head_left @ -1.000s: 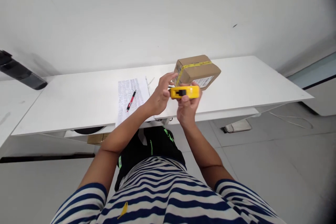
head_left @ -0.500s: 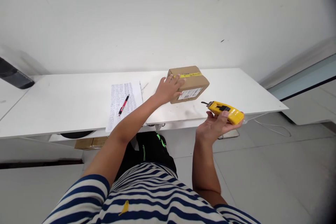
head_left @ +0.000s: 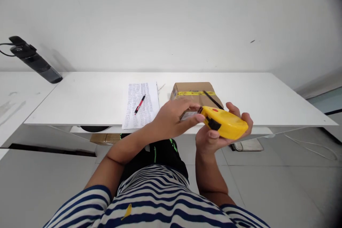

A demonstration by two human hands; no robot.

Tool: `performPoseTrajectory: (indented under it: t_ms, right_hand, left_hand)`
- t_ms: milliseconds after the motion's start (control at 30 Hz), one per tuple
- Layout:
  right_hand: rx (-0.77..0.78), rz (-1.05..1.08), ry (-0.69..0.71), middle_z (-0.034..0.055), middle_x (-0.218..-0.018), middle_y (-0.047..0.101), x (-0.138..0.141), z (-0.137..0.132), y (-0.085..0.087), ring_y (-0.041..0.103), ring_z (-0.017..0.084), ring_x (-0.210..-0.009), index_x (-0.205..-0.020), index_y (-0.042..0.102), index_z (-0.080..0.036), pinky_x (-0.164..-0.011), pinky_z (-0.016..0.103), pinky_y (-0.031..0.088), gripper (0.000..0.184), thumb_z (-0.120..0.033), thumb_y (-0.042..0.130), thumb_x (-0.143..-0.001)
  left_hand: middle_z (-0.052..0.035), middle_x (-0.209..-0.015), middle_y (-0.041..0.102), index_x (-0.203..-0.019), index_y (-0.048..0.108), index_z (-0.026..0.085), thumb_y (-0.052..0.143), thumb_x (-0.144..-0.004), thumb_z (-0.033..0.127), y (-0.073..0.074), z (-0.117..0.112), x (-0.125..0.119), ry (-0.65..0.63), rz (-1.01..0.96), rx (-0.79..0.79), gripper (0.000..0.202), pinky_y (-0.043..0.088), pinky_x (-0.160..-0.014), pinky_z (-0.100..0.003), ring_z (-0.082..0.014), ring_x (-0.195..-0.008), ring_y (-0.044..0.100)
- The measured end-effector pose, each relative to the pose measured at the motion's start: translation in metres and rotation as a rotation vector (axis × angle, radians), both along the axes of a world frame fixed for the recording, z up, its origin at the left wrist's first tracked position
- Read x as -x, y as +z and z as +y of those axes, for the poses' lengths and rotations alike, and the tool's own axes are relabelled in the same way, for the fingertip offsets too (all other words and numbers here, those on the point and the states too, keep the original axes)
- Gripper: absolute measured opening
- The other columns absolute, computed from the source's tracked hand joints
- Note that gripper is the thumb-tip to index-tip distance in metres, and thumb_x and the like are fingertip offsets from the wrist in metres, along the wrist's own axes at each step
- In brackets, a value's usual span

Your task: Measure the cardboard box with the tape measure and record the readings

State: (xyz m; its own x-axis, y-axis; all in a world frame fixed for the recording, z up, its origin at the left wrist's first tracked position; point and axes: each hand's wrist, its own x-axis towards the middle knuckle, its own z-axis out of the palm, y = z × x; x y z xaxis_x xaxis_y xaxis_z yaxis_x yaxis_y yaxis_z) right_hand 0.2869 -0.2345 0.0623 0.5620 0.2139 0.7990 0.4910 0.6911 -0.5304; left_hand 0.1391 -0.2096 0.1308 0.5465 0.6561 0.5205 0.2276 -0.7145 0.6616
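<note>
Tape measure | in front of box, toward its right, long axis crosswise | right hand grips it | left hand, leftward, pinches its mouth end

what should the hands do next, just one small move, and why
I'd probably have the left hand pull gently leftward to draw out a little tape: its thumb and index finger seem to pinch the front end of the yellow tape measure, while the right hand grips the body, and the cardboard box sits just beyond.
</note>
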Motion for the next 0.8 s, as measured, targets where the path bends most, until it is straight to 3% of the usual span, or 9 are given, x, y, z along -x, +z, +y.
performPoseTrajectory:
  t_ms: [67,133,233,300,400,500,633,700,800]
  right_hand:
    - [-0.093,-0.067,-0.021,0.0117,-0.129,0.059,0.002,-0.002,0.004,0.059,0.034,-0.125,-0.142,0.041,-0.026,-0.109,0.063,0.046,0.083,-0.077,0.065,-0.081]
    - [-0.111,-0.115,-0.007,0.0124,-0.128,0.059,-0.002,-0.004,0.007,0.059,0.033,-0.124,-0.142,0.042,-0.025,-0.109,0.062,0.045,0.080,-0.075,0.063,-0.083]
    - [-0.056,-0.177,0.080,0.0128,-0.124,0.059,-0.010,-0.008,0.009,0.063,0.034,-0.117,-0.143,0.042,-0.027,-0.099,0.062,0.052,0.080,-0.079,0.057,-0.084]
    - [-0.029,-0.230,0.077,0.0124,-0.120,0.060,-0.016,-0.012,0.009,0.065,0.034,-0.111,-0.141,0.043,-0.027,-0.094,0.061,0.055,0.081,-0.081,0.057,-0.082]
    - [0.018,-0.278,-0.009,0.0133,-0.119,0.060,-0.029,-0.015,0.009,0.065,0.034,-0.112,-0.138,0.045,-0.026,-0.094,0.060,0.056,0.082,-0.081,0.062,-0.079]
    - [0.048,-0.209,-0.088,0.0140,-0.126,0.058,-0.058,-0.009,0.007,0.063,0.034,-0.117,-0.139,0.042,-0.027,-0.093,0.057,0.057,0.086,-0.081,0.066,-0.076]
    - [0.107,0.030,0.009,0.0122,-0.133,0.056,-0.121,0.022,0.005,0.064,0.029,-0.115,-0.143,0.034,-0.032,-0.090,0.050,0.060,0.083,-0.069,0.071,-0.078]
    - [0.165,0.183,0.044,0.0087,-0.132,0.056,-0.150,0.043,0.005,0.063,0.026,-0.118,-0.137,0.039,-0.033,-0.088,0.045,0.059,0.071,-0.061,0.070,-0.080]
    - [0.330,0.344,0.024,0.0066,-0.128,0.058,-0.171,0.070,0.004,0.064,0.020,-0.103,-0.133,0.046,-0.031,-0.072,0.031,0.056,0.063,-0.055,0.068,-0.079]
  left_hand:
    - [-0.0052,-0.097,0.074,-0.102,0.064,0.022,0.064,-0.091,0.064,0.007,-0.002,-0.002,-0.108,-0.080,0.192,0.043,0.056,-0.080,-0.032,-0.0149,-0.083,0.067]
    - [-0.0040,-0.092,0.070,-0.096,0.062,0.021,0.071,-0.086,0.062,0.013,0.000,-0.003,-0.155,-0.108,0.334,0.043,0.054,-0.076,-0.030,-0.0137,-0.079,0.063]
    - [-0.0022,-0.087,0.065,-0.096,0.061,0.021,0.076,-0.081,0.061,0.018,0.004,-0.005,-0.259,-0.074,0.477,0.045,0.051,-0.071,-0.029,-0.0137,-0.077,0.059]
    - [0.0008,-0.078,0.058,-0.086,0.058,0.021,0.078,-0.078,0.061,0.018,0.007,-0.006,-0.314,-0.048,0.504,0.045,0.046,-0.065,-0.028,-0.0120,-0.071,0.053]
    - [0.0039,-0.068,0.048,-0.070,0.048,0.021,0.078,-0.079,0.060,0.015,0.010,-0.007,-0.225,-0.086,0.465,0.049,0.037,-0.059,-0.026,-0.0095,-0.063,0.042]
    - [0.0042,-0.065,0.045,-0.069,0.048,0.021,0.073,-0.084,0.059,0.010,0.020,-0.001,-0.058,-0.113,0.499,0.048,0.031,-0.056,-0.026,-0.0092,-0.059,0.038]
    - [0.0028,-0.062,0.047,-0.067,0.049,0.021,0.068,-0.088,0.060,0.002,0.057,0.016,0.144,-0.097,0.587,0.049,0.031,-0.058,-0.027,-0.0097,-0.058,0.038]
    - [0.0020,-0.061,0.049,-0.064,0.048,0.020,0.068,-0.088,0.058,-0.003,0.080,0.023,0.180,-0.108,0.633,0.049,0.035,-0.063,-0.028,-0.0100,-0.059,0.041]
    - [0.0018,-0.060,0.049,-0.062,0.048,0.020,0.069,-0.088,0.055,-0.010,0.106,0.025,0.180,-0.058,0.719,0.048,0.037,-0.066,-0.029,-0.0103,-0.058,0.042]
